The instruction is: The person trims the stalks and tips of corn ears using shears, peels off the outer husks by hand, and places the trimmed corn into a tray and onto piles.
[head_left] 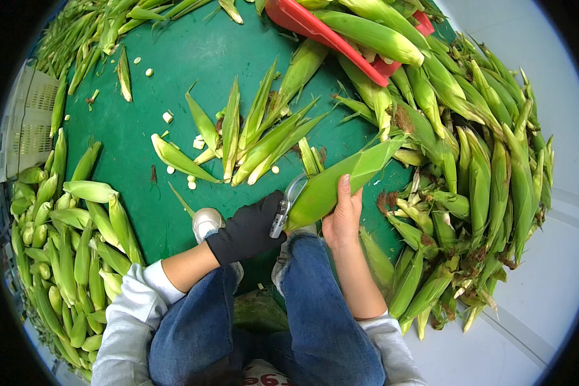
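My right hand (342, 217), bare, grips a long green corn cob (341, 180) in its husk, which points up and to the right above my right knee. My left hand (251, 228) wears a black glove and holds a metal cutter (288, 204) closed against the cob's lower left end. Cut husk leaves (257, 138) and small cut cob ends (168, 117) lie on the green mat (167, 58) just beyond my hands.
A big pile of husked corn (476, 167) spreads at my right. Trimmed pale cobs (71, 251) are heaped at my left beside a white crate (26, 122). A red basket (328, 32) with corn stands at the top. My jeans-clad legs fill the bottom.
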Demonstrator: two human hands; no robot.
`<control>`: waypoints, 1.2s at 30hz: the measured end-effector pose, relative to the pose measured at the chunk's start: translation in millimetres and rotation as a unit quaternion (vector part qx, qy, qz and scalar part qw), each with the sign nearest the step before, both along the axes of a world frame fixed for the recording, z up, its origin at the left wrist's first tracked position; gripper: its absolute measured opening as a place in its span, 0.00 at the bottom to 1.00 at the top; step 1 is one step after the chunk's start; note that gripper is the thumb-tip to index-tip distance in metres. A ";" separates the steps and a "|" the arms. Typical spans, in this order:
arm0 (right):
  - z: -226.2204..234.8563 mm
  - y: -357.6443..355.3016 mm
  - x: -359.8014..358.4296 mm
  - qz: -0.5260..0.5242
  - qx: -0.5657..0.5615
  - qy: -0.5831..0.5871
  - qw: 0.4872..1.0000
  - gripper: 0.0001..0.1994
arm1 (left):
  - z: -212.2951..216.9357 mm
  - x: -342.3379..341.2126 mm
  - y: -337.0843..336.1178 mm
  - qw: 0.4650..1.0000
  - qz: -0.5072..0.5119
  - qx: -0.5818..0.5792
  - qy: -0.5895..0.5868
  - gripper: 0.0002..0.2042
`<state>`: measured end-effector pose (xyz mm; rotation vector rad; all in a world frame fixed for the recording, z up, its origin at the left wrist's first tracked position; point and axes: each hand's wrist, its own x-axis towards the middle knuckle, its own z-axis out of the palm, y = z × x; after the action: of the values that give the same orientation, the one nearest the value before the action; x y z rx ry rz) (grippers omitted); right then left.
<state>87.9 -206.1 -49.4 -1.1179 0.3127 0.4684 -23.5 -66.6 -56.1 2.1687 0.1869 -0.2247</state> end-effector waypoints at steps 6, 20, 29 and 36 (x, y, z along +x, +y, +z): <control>1.5 -1.9 5.1 0.013 -0.060 0.009 0.998 0.28 | 9.6 9.5 10.2 0.994 -0.047 -0.072 0.074 0.37; 37.6 -38.0 37.2 0.384 -0.449 -0.365 0.720 0.28 | 28.6 45.8 58.7 0.993 -0.115 -0.019 -0.014 0.38; 31.0 -62.2 47.7 0.375 -0.352 -0.269 0.814 0.32 | -14.2 33.6 106.2 0.980 -0.099 0.152 0.077 0.33; 19.7 -27.9 13.4 0.433 -0.400 -0.337 0.734 0.34 | 13.2 45.8 38.4 0.918 0.251 -0.290 -0.104 0.24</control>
<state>101.3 -234.0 -29.7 -2.2010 -0.7923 0.7223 22.3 -28.2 -43.0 1.4781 0.4805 0.2231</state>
